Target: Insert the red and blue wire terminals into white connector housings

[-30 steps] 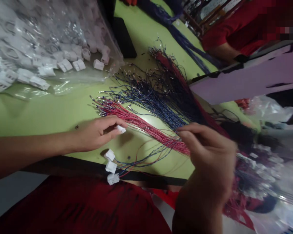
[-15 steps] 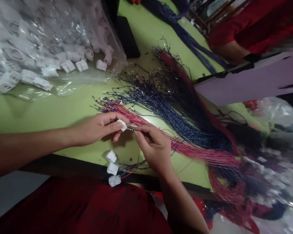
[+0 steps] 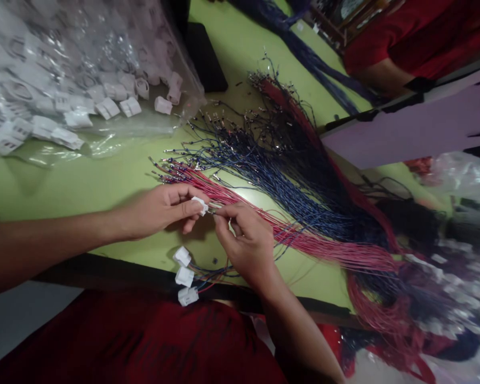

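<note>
My right hand point(image 3: 246, 242) has come back from the wire pile point(image 3: 288, 181), pinching one wire at the white plug point(image 3: 200, 205), which my left hand point(image 3: 160, 210) pinches above the green table point(image 3: 84, 181), so they now meet.

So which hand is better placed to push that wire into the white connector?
Probably the right hand: its fingers pinch the wire end right at the connector. The left hand is busy holding the connector, so it looks better suited to steadying it.
</note>
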Demonstrator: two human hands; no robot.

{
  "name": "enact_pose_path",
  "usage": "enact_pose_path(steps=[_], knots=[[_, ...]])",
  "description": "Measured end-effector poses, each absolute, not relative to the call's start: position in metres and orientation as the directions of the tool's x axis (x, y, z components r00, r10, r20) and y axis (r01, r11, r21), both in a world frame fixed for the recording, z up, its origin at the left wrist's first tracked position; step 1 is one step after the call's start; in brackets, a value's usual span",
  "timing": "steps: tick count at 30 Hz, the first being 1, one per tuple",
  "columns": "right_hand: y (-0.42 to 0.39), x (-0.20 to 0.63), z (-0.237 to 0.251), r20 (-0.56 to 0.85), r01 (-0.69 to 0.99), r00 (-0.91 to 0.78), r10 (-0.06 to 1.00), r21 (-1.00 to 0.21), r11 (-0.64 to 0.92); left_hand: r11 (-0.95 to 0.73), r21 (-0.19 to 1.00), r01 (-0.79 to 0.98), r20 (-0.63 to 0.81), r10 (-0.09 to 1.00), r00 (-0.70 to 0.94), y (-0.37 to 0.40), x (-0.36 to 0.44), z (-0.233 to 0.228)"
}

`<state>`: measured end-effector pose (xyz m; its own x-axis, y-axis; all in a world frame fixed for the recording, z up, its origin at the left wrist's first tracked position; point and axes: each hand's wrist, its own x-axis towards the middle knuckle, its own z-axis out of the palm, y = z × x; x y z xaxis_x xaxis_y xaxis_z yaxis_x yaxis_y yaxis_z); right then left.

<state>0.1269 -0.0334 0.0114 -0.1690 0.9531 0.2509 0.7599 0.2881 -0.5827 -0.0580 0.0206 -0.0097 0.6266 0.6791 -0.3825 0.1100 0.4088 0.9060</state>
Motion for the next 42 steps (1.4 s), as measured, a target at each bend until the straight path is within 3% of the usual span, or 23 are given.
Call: enact_pose_path(steps=[7, 12, 16, 19, 23, 25, 27, 32, 35, 39, 42], knots=[[-0.035, 0.124, 0.007, 0.203, 0.731, -0.191, 0.96, -0.624, 0.277, 0.435, 0.895, 0.102, -0.401, 0.68, 0.614, 0.018, -0.057, -0.01], [-0.039, 0.12, 0.011, 0.201, 0.761, -0.225, 0.953, -0.574, 0.301, 0.416, 0.903, 0.107, -0.388, 0.683, 0.619, 0.017, -0.056, -0.01], [-0.027, 0.144, 0.023, 0.278, 0.753, -0.199, 0.94, -0.57, 0.328, 0.417, 0.903, 0.106, -0.389, 0.686, 0.614, 0.016, -0.057, -0.012], [-0.004, 0.177, 0.019, 0.372, 0.887, -0.041, 0.927, -0.414, 0.206, 0.419, 0.904, 0.082, -0.375, 0.688, 0.621, 0.017, -0.058, -0.014], [0.022, 0.209, -0.007, 0.165, 0.968, -0.202, 0.965, -0.116, 0.222, 0.423, 0.902, 0.086, -0.375, 0.67, 0.641, 0.018, -0.058, -0.016], [0.024, 0.215, -0.015, 0.162, 0.97, -0.216, 0.963, -0.079, 0.231, 0.429, 0.898, 0.097, -0.386, 0.661, 0.643, 0.018, -0.059, -0.017], [0.02, 0.22, -0.015, 0.239, 0.964, -0.178, 0.954, -0.152, 0.218, 0.433, 0.895, 0.108, -0.395, 0.656, 0.643, 0.019, -0.06, -0.018], [-0.001, 0.217, 0.007, 0.333, 0.854, 0.04, 0.942, -0.501, 0.141, 0.435, 0.893, 0.115, -0.398, 0.645, 0.652, 0.019, -0.061, -0.017], [-0.013, 0.191, 0.021, 0.298, 0.758, -0.046, 0.953, -0.611, 0.228, 0.425, 0.898, 0.116, -0.39, 0.641, 0.661, 0.019, -0.059, -0.016], [-0.021, 0.142, 0.029, 0.214, 0.604, -0.296, 0.931, -0.713, 0.356, 0.369, 0.923, 0.111, -0.346, 0.668, 0.658, 0.02, -0.058, -0.016], [-0.02, 0.121, 0.033, 0.141, 0.546, -0.347, 0.927, -0.774, 0.322, 0.302, 0.946, 0.114, -0.301, 0.695, 0.653, 0.021, -0.06, -0.016]])
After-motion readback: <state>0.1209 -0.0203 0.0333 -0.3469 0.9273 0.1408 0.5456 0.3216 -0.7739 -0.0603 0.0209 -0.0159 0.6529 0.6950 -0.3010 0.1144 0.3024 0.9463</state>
